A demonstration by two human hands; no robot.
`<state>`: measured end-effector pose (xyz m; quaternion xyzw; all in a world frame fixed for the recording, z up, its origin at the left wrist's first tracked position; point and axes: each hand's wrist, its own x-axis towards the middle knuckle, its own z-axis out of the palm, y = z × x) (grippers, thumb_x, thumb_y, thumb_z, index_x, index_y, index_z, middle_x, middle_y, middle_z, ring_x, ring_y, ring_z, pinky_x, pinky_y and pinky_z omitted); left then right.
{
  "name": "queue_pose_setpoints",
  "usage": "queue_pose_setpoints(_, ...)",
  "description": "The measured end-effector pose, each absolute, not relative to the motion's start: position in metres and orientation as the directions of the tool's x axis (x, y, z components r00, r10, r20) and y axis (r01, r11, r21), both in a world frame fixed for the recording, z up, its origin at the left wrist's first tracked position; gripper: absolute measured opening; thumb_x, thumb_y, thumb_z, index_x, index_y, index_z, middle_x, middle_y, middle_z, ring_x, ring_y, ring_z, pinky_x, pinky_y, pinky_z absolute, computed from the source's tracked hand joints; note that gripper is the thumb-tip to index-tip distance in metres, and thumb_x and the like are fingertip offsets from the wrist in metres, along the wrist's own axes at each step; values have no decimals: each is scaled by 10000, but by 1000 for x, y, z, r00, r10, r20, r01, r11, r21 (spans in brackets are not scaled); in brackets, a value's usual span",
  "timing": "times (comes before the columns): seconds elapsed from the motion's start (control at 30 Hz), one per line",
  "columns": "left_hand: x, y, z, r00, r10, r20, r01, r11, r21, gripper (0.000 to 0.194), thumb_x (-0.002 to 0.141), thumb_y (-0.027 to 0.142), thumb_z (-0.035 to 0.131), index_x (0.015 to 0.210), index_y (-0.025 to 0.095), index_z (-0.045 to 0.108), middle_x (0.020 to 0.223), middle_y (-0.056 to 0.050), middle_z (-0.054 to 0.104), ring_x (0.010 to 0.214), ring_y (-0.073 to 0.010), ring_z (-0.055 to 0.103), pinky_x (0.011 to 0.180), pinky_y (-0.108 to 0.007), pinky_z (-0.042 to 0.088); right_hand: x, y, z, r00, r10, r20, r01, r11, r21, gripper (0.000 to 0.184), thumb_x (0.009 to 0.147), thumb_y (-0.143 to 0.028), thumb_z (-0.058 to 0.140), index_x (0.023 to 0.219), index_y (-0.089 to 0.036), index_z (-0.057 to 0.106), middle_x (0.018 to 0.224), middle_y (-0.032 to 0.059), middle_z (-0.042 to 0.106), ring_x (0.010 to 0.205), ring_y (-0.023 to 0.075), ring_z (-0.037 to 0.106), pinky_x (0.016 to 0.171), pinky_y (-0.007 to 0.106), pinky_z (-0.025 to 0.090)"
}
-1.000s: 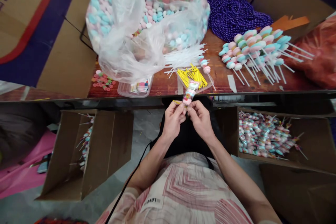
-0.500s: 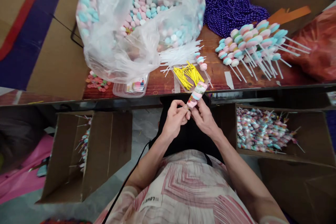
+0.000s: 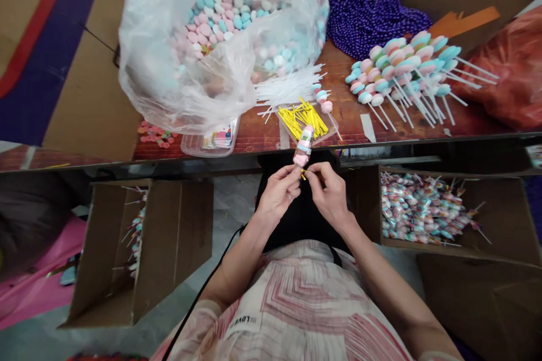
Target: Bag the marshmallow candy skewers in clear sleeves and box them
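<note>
A wrapped candy stick (image 3: 304, 146) points away from the wearer at the table's (image 3: 254, 146) near edge, its long axis running out from the hands and its far end leaning slightly right, toward yellow ties (image 3: 298, 118). The left hand (image 3: 279, 189) pinches its near end between closed fingers; the right hand (image 3: 328, 192), fingers closed, grips a yellow twist tie (image 3: 303, 174) just beside them.

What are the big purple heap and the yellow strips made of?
The purple heap looks like patterned cord or strung beads, with a slight sheen and light specks; I can't tell which. The yellow strips seem to be shiny foil or plastic, because they're thin, bright and catch light.
</note>
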<state>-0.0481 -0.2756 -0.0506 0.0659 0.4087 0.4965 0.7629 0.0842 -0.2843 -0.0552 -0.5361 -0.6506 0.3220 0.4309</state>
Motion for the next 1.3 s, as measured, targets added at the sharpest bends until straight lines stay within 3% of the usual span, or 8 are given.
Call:
queue_pose_setpoints(0.13,-49,-275,-50,265,741,-617,-741,566,361,232,635,94,855,784,112,677,636,58,535,443,15,398,401,-101,270,88,-287,-61,-152,905,397,531,414,-739,218,949,-204,501,1056,-227,690,1055,107,703,979,222,660,844,377,531)
queue_pose_setpoints(0.4,-43,-278,-42,338,669,-662,-761,608,225,174,800,103,739,714,135,590,569,73,466,411,-1,375,392,-114,280,83,-284,-63,-171,827,535,662,499,-560,214,958,-203,504,848,-234,685,853,84,696,761,190,612,707,354,494)
queue_pose_setpoints(0.57,-33,-283,-43,292,720,-629,-734,591,336,58,856,209,716,854,167,676,715,33,614,564,-40,543,566,-143,457,78,-290,-56,38,888,459,563,361,-744,213,967,-214,451,779,-214,551,764,50,608,714,170,557,697,333,466)
queue_pose_setpoints(0.7,-26,-291,-48,363,794,-487,-624,595,506,391,913,549,578,987,194,724,1015,-58,679,852,-140,633,745,-254,534,94,-300,-40,135,980,147,253,109,-961,162,945,-248,508,789,-210,536,738,-9,573,650,123,543,619,265,450)
queue_pose_setpoints(0.8,-25,-298,-48,308,865,-397,-546,502,671,489,848,672,576,962,227,745,1110,-83,651,979,-212,621,860,-347,531,107,-311,-28,81,992,98,168,83,-982,166,932,-275,535,781,-208,552,729,-23,574,656,117,530,624,256,439)
queue_pose_setpoints(1.0,-23,-305,-52,235,958,-165,-188,211,959,430,817,580,681,659,186,747,1107,-100,579,1150,-252,533,994,-325,451,121,-329,-31,180,976,125,254,77,-964,191,940,-248,535,759,-198,569,741,-17,584,691,112,545,666,255,435)
queue_pose_setpoints(1.17,6,-315,-63,319,848,-423,-203,497,843,448,750,629,722,708,184,754,774,-42,646,784,-165,555,771,-280,455,135,-339,-34,268,955,126,277,49,-960,211,938,-274,561,749,-193,609,730,-10,588,673,116,550,659,260,440)
queue_pose_setpoints(1.3,27,-320,-53,427,736,-525,-292,662,690,300,699,462,805,696,163,774,722,-54,693,696,-152,546,690,-283,426,153,-359,-30,287,955,69,256,-7,-967,192,921,-297,596,788,-196,690,747,7,628,701,137,569,664,267,441)
